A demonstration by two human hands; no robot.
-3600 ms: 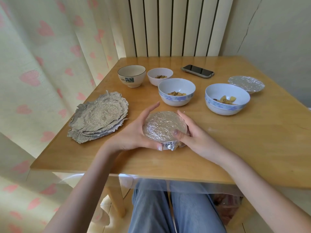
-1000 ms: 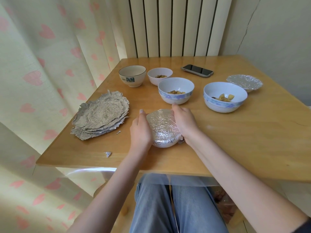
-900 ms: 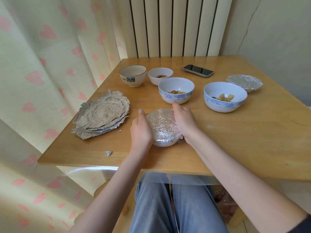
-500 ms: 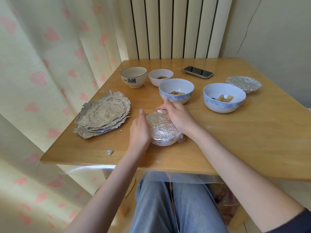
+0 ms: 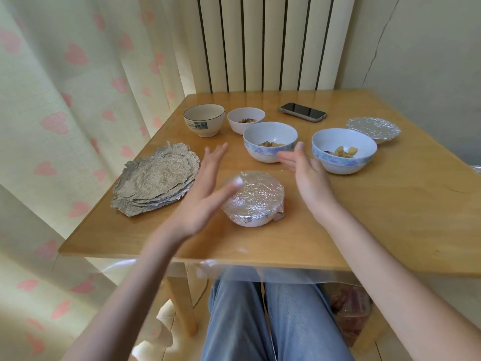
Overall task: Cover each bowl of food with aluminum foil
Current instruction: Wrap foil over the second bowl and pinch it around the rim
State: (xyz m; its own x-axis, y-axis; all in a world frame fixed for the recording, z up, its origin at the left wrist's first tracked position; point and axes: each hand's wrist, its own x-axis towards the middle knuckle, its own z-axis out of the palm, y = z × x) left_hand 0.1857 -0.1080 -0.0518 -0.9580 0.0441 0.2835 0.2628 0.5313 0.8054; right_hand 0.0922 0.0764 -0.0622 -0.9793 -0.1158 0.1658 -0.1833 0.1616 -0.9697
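A small white bowl covered with crinkled foil (image 5: 253, 198) stands near the table's front edge. My left hand (image 5: 205, 194) hovers just left of it, fingers straight, holding nothing. My right hand (image 5: 303, 173) hovers to its right, fingers straight, apart from the bowl. A stack of crumpled foil sheets (image 5: 156, 182) lies at the left. Behind are three uncovered bowls with food: a blue-patterned bowl (image 5: 270, 142), a second blue-patterned bowl (image 5: 343, 151) and a small white bowl (image 5: 246, 120). Another foil-covered bowl (image 5: 373, 128) sits at the far right.
A cream bowl with a dark rim (image 5: 204, 123) stands at the back left; its contents are hidden. A phone (image 5: 302, 112) lies at the back. The wooden table (image 5: 390, 204) is edged by a curtain on the left and a radiator behind.
Both hands have let go of the foil-covered bowl and lifted off it, spreading apart with fingers straightened. The bowl stays where it was.
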